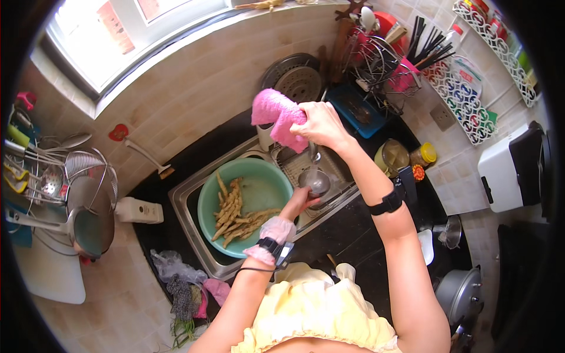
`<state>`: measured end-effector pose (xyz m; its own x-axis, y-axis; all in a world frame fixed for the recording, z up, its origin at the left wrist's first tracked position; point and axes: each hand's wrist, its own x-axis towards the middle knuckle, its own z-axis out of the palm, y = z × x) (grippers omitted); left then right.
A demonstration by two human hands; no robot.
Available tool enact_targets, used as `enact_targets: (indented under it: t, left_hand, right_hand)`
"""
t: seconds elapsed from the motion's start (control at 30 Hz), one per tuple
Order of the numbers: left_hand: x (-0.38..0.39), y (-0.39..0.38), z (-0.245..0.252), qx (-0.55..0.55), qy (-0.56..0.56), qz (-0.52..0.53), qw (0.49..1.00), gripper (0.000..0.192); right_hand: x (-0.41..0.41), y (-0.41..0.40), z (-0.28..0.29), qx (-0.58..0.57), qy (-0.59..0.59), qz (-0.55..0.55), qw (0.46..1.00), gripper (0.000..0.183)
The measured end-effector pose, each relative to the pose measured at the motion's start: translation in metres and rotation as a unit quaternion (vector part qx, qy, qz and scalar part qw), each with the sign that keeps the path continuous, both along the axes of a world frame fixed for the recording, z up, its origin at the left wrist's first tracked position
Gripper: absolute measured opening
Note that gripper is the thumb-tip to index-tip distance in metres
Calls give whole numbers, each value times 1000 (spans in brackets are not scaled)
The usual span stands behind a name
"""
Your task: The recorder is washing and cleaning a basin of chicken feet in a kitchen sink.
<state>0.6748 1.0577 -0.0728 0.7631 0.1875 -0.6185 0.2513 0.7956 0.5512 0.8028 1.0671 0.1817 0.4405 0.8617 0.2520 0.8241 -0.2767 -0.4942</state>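
My right hand (321, 124) grips a fluffy pink cloth (278, 115) above the sink faucet (314, 152); its fingertips are partly hidden by the cloth. Water runs from the faucet into a small round metal bowl (315, 182). My left hand (301, 204) holds that bowl by its near rim, over the right side of the sink. Beside it, a large green plastic basin (204, 223) sits in the left side of the steel sink (180, 207). Several long, knobbly tan root-like pieces (229, 207) lie in the basin, mostly towards its left and near side.
A white plastic bottle (140, 210) stands left of the sink. Behind the faucet are a round perforated plate (299, 84) and a blue tray (357, 110). Glass jars (392, 157) stand to the right. A pressure cooker (459, 294) sits at the near right, and a plastic bag (176, 266) at the near left.
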Motion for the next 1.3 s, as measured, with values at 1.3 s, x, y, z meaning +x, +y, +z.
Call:
enact_targets:
  t: [1.3]
  left_hand:
    - [95,23,-106,-77,19,40,996,41]
  right_hand:
    - [18,-104,-290,-166,152,66,972,40]
